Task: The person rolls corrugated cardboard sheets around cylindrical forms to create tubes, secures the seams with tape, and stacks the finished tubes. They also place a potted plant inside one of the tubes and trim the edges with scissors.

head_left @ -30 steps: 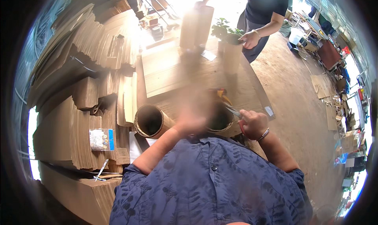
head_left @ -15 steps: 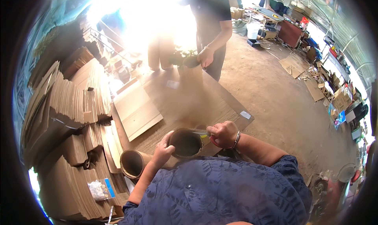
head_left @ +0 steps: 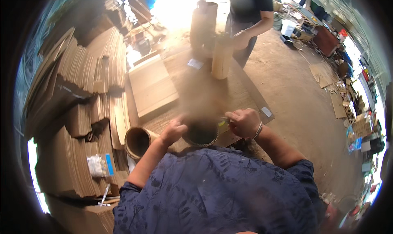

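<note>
A round brown cardboard tube [head_left: 200, 136] stands against my body with its dark opening upward; a blurred patch covers its far rim. My left hand [head_left: 173, 130] is closed at the tube's left edge, its fingers pinched on the rim. On the other side, my right hand [head_left: 245, 123] is closed around scissors, whose red handle shows in the earlier view but is mostly hidden now. A small yellow-green bit [head_left: 222, 123] shows between that hand and the rim. A second cardboard tube [head_left: 138, 142] is beside my left forearm.
Stacked flat cardboard [head_left: 88, 66] fills the left side. Cardboard sheets [head_left: 153, 86] lie on the worktable [head_left: 243, 94]. Across it, a co-worker's hand [head_left: 240, 40] holds a tall tube [head_left: 221, 64], with a darker tube [head_left: 204, 25] beside it. A small plastic bag [head_left: 98, 166] rests on the left stack.
The whole view has shifted. My left hand's fingers have drawn into a tighter pinch at the rim. My right hand has turned, hiding the red handle. The co-worker's tube now shows its lower end.
</note>
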A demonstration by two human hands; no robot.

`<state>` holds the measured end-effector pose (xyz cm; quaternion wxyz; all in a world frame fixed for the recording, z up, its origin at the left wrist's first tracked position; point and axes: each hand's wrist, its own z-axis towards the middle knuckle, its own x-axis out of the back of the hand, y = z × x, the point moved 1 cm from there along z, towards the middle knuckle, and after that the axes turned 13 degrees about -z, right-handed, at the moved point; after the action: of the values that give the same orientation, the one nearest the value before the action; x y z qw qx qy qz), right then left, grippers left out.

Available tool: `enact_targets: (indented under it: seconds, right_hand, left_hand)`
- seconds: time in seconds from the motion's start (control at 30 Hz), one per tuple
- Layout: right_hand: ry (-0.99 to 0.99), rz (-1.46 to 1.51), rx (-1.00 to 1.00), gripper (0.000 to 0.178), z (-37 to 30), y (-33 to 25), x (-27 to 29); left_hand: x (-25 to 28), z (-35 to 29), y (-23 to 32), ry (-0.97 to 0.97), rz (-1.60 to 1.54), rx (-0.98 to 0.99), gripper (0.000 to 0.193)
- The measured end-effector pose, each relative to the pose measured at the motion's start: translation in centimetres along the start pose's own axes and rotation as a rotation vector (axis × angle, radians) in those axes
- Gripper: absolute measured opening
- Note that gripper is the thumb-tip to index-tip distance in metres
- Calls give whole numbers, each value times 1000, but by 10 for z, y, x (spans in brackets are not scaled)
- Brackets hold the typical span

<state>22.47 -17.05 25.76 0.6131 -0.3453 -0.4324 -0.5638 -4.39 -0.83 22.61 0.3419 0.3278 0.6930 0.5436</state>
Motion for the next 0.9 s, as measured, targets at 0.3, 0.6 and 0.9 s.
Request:
enact_targets:
  seconds: [0.3,0.6,0.9]
  right_hand:
    - [3,0,113,37,14,-1,3]
    - [-30,14,138,37,26,-1,12]
    - [-111,24,12,43,10,-12,15]
  left_hand:
    - [8,-5,-4,-113,-4,-130,70]
    - [3,-13,8,-26,-69,26,67]
    - [5,-20,-22,-48,-1,-162,64]
